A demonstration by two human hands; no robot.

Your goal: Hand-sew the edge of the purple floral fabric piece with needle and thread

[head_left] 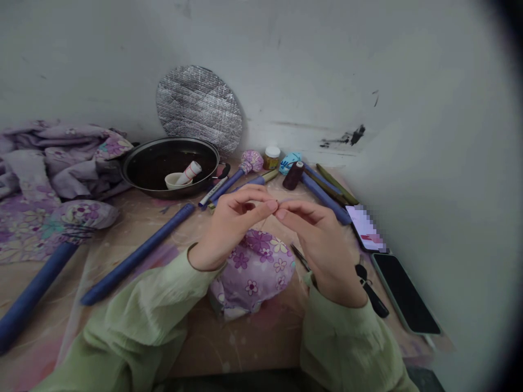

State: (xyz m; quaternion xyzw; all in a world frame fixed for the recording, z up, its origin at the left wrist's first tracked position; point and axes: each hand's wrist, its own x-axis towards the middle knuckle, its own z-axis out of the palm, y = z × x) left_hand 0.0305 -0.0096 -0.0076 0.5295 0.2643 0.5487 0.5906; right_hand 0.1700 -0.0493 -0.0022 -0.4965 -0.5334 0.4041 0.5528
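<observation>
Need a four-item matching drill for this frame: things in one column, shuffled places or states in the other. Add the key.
Column 1
1. Left hand
2. White cup
3. Silver round mat
4. Central flowered cloth

Column 2
A. Leaning against the wall
B. Partly between the two green sleeves
C. Fingertips close to those of the right hand
D. Inside the black pan

Pairs: 1-C, 2-D, 3-A, 4-B
</observation>
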